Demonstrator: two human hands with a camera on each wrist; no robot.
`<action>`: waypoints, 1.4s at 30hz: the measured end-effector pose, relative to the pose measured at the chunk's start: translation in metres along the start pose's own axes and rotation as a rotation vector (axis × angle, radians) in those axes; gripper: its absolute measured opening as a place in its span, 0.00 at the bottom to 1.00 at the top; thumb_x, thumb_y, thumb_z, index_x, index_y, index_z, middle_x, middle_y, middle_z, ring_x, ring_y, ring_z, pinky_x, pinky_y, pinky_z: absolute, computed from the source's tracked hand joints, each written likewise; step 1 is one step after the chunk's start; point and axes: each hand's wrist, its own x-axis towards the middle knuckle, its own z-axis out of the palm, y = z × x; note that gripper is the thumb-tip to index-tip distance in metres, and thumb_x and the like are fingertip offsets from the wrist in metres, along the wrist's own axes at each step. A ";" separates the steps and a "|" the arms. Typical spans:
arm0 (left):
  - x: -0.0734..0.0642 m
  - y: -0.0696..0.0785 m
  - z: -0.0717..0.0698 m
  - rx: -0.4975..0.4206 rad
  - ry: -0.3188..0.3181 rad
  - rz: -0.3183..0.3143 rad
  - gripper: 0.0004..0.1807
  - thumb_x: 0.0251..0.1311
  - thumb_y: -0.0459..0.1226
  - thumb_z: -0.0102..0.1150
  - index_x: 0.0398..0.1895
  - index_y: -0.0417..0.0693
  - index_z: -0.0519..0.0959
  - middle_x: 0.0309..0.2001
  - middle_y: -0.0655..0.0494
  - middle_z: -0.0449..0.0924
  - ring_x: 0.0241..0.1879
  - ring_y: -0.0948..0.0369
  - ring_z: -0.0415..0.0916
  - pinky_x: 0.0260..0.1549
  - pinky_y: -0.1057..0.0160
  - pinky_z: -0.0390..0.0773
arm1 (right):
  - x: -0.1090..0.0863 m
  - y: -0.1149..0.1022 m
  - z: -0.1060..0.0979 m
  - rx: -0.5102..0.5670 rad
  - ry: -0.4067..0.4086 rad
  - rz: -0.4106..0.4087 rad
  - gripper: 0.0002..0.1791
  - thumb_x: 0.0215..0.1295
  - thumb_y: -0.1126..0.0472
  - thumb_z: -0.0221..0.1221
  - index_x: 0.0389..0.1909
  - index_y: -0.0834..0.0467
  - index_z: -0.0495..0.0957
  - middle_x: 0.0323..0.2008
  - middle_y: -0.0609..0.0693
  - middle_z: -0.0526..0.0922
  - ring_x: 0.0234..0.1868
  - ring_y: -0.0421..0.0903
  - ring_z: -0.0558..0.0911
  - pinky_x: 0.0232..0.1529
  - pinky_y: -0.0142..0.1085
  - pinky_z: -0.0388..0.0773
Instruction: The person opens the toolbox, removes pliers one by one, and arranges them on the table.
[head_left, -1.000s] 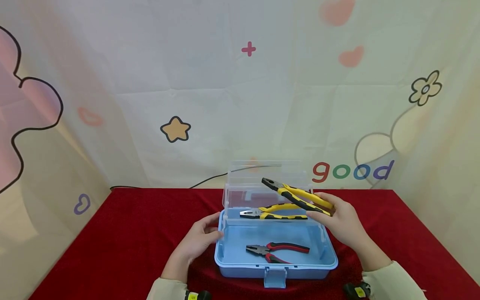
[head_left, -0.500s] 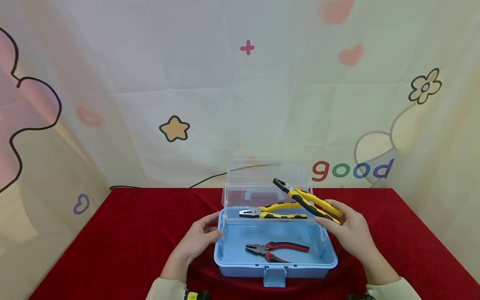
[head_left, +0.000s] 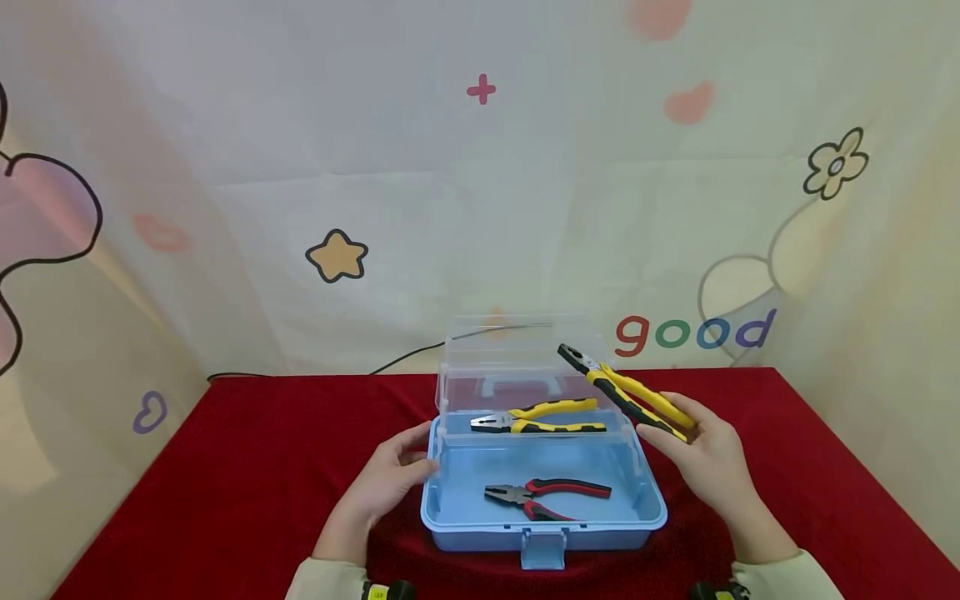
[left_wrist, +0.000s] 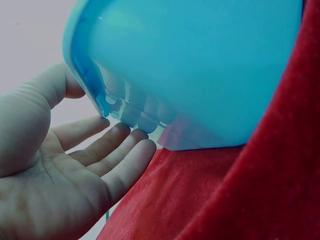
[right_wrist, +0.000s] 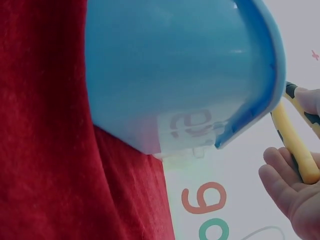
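Nearest me: blue box (head_left: 480, 538) on the red-draped surface (head_left: 262, 483), latch (head_left: 543, 550) facing the person. Red-black pliers (head_left: 517, 495) flat on the box floor, nose left.

Left hand (head_left: 386, 479): thumb at the box's left rim, fingers loosely spread and nearly straight along the outer wall.

Right hand (head_left: 712, 458): just outside the box's right side, pinching the yellow-black pliers (head_left: 628, 405) by the handles, thumb against fingers.

Key relation: those pliers run from the right hand up, left and rearward, long axis diagonal, nose in the air in front of the clear lid (head_left: 517, 354). Right hand has them; left is well apart.

Looks: dark nose, brighter pivot, yellow grips with black patches, handles parted.

Behind: second yellow pair (head_left: 558, 427), silver nose left, seen through clear plastic; can't tell what it rests on. Lid stands open, patterned backdrop (head_left: 420, 125) beyond.
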 end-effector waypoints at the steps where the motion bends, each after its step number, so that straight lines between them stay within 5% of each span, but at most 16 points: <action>1: 0.000 0.000 -0.001 0.004 0.002 -0.004 0.34 0.56 0.34 0.59 0.68 0.48 0.64 0.60 0.45 0.72 0.46 0.56 0.78 0.47 0.53 0.81 | 0.001 0.001 0.000 0.000 0.003 0.004 0.35 0.59 0.49 0.63 0.63 0.62 0.66 0.51 0.63 0.74 0.44 0.53 0.74 0.28 0.25 0.77; 42: -0.003 0.006 0.000 -0.022 -0.017 0.005 0.34 0.58 0.33 0.58 0.69 0.45 0.61 0.61 0.42 0.70 0.48 0.54 0.79 0.46 0.52 0.81 | -0.012 0.029 -0.042 -0.141 0.118 0.123 0.36 0.59 0.46 0.61 0.62 0.64 0.67 0.49 0.64 0.74 0.42 0.52 0.70 0.23 0.26 0.72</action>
